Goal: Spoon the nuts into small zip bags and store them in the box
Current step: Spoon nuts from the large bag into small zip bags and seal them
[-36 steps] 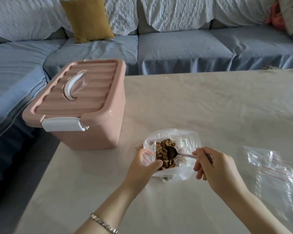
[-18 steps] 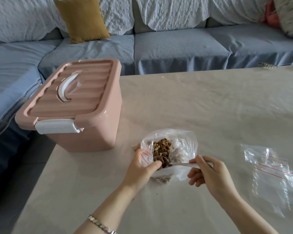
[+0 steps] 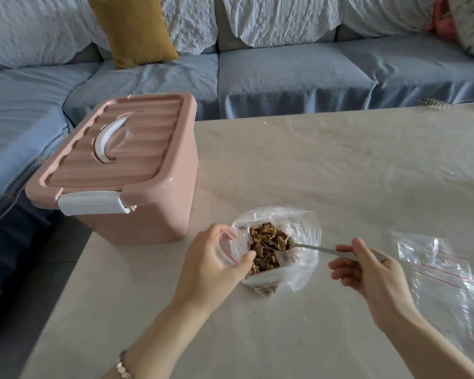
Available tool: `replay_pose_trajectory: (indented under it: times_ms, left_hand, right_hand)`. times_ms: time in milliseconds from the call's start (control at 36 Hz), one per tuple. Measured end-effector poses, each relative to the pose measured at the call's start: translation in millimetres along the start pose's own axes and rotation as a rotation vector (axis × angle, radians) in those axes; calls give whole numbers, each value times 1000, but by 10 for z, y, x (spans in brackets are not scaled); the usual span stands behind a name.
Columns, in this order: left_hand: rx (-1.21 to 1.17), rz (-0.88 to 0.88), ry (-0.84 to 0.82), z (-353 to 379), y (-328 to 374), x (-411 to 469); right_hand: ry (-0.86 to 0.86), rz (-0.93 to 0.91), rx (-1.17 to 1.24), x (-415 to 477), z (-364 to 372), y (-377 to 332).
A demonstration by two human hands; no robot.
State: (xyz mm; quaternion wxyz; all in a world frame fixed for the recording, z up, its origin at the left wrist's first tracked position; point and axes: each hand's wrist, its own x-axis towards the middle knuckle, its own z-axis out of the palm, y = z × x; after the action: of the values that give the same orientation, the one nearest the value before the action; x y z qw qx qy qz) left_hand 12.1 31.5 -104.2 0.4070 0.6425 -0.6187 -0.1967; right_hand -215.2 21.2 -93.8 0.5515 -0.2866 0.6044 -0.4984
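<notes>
Now left hand [image 3: 212, 259] pinching zip bag [image 3: 226, 246] open, right hand [image 3: 372, 269] gripping spoon [image 3: 312, 248]

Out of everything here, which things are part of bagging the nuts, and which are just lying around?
For the job: left hand holding small zip bag; right hand holding spoon; nuts in clear bag; spare zip bags; pink box, lid on.
Lying about: yellow cushion on sofa; small metal item at table far edge.
</notes>
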Motion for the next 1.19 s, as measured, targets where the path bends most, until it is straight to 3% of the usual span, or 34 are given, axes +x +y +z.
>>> replay_pose_trajectory:
  times_ms: [194, 750, 917, 1083, 1194]
  left_hand:
    - [39, -117, -194, 135, 26, 79]
    - [136, -113, -250, 235, 125, 73]
    - [188, -88, -294, 263, 138, 82]
    - [73, -84, -79, 246, 74, 70]
    - [8, -163, 22, 232, 18, 47]
  right_hand:
    - [12, -111, -106, 93, -29, -383]
    - [-251, -189, -486, 117, 450, -775]
    - [-345, -427, -702, -12, 687, -918]
    - [-488, -894, -945, -288, 704, -913]
    - [-379, -996, -753, -244, 527, -844]
